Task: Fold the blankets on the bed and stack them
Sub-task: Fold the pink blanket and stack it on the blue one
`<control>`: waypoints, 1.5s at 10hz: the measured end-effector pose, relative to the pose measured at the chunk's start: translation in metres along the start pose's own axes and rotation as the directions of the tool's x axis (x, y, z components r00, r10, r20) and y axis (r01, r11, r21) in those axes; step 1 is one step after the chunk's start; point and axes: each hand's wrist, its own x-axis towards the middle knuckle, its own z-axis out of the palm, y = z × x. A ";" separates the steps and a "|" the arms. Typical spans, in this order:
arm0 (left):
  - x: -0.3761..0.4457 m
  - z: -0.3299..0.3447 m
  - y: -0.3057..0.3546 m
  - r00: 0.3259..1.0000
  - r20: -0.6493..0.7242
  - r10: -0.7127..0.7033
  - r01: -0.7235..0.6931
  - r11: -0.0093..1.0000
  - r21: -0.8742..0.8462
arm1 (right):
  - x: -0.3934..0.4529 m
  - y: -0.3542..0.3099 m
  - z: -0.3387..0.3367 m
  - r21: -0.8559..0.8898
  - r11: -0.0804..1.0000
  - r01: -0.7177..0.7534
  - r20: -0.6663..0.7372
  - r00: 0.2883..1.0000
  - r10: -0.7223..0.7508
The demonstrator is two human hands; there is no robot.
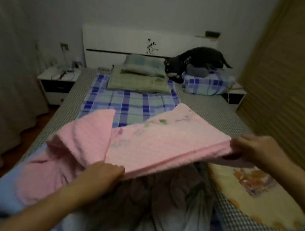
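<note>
No text, label, brand or number can be read anywhere in the dim, soft view. The white headboard (129, 41) bears only a black flower-and-vine motif, not lettering. A dark garment (197, 60) piled at the bed's head shows a few pale marks, too blurred to make out. The yellow blanket (252, 193) carries a printed picture without legible words.

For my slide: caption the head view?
Both hands, left and right, hold a part-folded pink blanket above the bed.
</note>
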 end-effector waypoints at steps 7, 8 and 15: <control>-0.112 0.103 0.027 0.725 0.351 -0.593 0.684 0.678 -0.270 | -0.096 -0.018 0.106 -0.300 0.931 -0.206 0.442 0.835 0.327; -0.086 0.092 0.051 0.865 0.245 -0.438 0.496 0.823 -0.278 | -0.027 -0.076 0.099 0.014 0.997 -0.071 0.416 0.907 0.058; -0.064 0.058 0.011 0.816 0.577 -0.046 0.144 0.982 -0.124 | -0.016 -0.236 0.095 0.531 0.816 -0.229 0.225 0.966 0.124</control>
